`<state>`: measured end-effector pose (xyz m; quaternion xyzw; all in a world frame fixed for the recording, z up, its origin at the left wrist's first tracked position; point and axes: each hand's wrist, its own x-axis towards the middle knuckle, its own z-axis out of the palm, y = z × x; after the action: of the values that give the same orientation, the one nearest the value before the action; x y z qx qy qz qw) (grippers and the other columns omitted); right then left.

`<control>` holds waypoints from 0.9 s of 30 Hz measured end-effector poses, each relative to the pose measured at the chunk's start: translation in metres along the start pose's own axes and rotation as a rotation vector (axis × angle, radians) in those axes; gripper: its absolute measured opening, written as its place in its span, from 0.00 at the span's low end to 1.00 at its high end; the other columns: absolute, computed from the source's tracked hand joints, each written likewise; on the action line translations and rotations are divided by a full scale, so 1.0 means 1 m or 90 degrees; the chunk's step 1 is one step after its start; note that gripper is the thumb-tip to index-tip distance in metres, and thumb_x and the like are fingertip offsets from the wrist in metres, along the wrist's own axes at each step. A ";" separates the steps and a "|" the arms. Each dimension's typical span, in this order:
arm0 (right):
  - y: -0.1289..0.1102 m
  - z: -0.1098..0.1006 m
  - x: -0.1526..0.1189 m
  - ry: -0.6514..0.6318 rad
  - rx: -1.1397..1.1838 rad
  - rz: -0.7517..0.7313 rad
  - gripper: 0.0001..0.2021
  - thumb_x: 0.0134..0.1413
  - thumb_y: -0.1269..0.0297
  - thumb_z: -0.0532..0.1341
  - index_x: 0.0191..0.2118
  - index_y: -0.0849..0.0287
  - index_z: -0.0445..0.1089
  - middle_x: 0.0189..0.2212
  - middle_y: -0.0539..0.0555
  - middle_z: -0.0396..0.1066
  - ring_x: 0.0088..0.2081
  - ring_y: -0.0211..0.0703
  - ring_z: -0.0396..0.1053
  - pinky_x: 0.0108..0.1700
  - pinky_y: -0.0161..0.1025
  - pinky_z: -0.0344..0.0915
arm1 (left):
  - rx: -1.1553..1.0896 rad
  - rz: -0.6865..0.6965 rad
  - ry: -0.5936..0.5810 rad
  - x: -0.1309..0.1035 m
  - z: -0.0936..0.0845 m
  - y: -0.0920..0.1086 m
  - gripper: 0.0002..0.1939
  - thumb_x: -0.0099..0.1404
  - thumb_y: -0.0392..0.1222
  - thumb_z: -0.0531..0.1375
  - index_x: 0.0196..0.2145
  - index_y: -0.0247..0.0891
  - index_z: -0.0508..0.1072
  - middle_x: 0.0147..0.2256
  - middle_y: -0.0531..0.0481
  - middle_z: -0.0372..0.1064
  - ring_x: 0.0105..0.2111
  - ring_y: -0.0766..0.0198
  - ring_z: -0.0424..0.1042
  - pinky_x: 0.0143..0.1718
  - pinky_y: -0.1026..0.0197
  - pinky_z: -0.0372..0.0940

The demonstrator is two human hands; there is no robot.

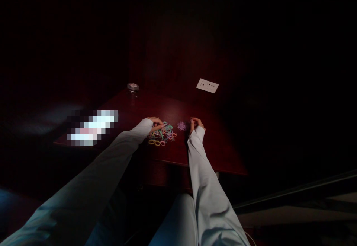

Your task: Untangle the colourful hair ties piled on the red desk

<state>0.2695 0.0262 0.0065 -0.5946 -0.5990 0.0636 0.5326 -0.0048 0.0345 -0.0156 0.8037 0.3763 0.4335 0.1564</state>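
Note:
Small elastic hair ties [162,143] in yellow, pink, green, orange and blue lie in a loose heap on the dark red table. My left hand [156,123] is at the heap's upper left, thumb and fingers bent together; whatever may be between the fingertips is too small to make out. To the right of the heap sits a smaller cluster of purple ties [182,126]. Just right of that cluster is my right hand [196,123], its fingers curled in toward the thumb. What it holds, if anything, cannot be seen.
A clear round jar with a lid [133,87] stands at the table's back left. A bright pixelated object [97,125] lies at the left edge. Beyond the table is a white socket plate [208,85]. The tabletop's front edge [170,162] runs above my legs; the surroundings are very dark.

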 end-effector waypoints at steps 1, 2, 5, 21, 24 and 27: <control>0.001 0.002 -0.001 -0.025 -0.025 -0.016 0.15 0.62 0.51 0.57 0.42 0.55 0.75 0.34 0.53 0.76 0.38 0.45 0.66 0.50 0.42 0.57 | 0.001 0.002 0.005 0.000 0.001 -0.001 0.25 0.68 0.63 0.58 0.29 0.39 0.80 0.23 0.53 0.66 0.26 0.65 0.64 0.33 0.63 0.62; 0.001 0.004 -0.001 -0.046 -0.046 -0.034 0.14 0.62 0.52 0.58 0.41 0.55 0.75 0.35 0.53 0.76 0.39 0.45 0.65 0.51 0.43 0.55 | 0.000 0.003 0.008 0.000 0.002 -0.003 0.25 0.68 0.63 0.58 0.29 0.39 0.80 0.23 0.53 0.66 0.26 0.65 0.64 0.33 0.63 0.62; 0.002 0.007 -0.003 -0.057 -0.067 -0.070 0.13 0.62 0.52 0.58 0.39 0.53 0.75 0.36 0.54 0.77 0.41 0.47 0.63 0.52 0.44 0.52 | -0.002 -0.001 0.013 0.001 0.002 -0.004 0.25 0.68 0.63 0.59 0.28 0.39 0.80 0.23 0.53 0.66 0.26 0.65 0.65 0.33 0.63 0.61; -0.049 0.012 -0.037 -0.292 -0.005 -0.230 0.10 0.64 0.59 0.62 0.48 0.47 0.79 0.45 0.53 0.76 0.48 0.50 0.63 0.54 0.45 0.56 | -0.035 0.000 -0.043 -0.001 -0.003 0.002 0.20 0.67 0.57 0.62 0.31 0.37 0.81 0.26 0.52 0.69 0.27 0.65 0.66 0.32 0.63 0.61; -0.057 0.015 -0.043 -0.345 -0.018 -0.271 0.13 0.65 0.59 0.63 0.52 0.45 0.78 0.46 0.52 0.77 0.48 0.50 0.64 0.54 0.45 0.58 | -0.038 -0.005 -0.022 0.000 0.000 0.000 0.21 0.66 0.59 0.62 0.30 0.37 0.80 0.25 0.51 0.69 0.27 0.65 0.66 0.31 0.64 0.61; -0.059 0.015 -0.045 -0.341 -0.052 -0.278 0.15 0.66 0.59 0.63 0.56 0.45 0.76 0.46 0.52 0.77 0.48 0.49 0.64 0.54 0.44 0.58 | -0.056 -0.015 -0.022 0.001 0.001 0.001 0.22 0.66 0.60 0.61 0.30 0.37 0.81 0.26 0.51 0.70 0.27 0.65 0.67 0.30 0.64 0.60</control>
<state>0.2081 -0.0173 0.0170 -0.4355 -0.8326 0.0783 0.3332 -0.0034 0.0343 -0.0150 0.7990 0.3634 0.4340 0.2033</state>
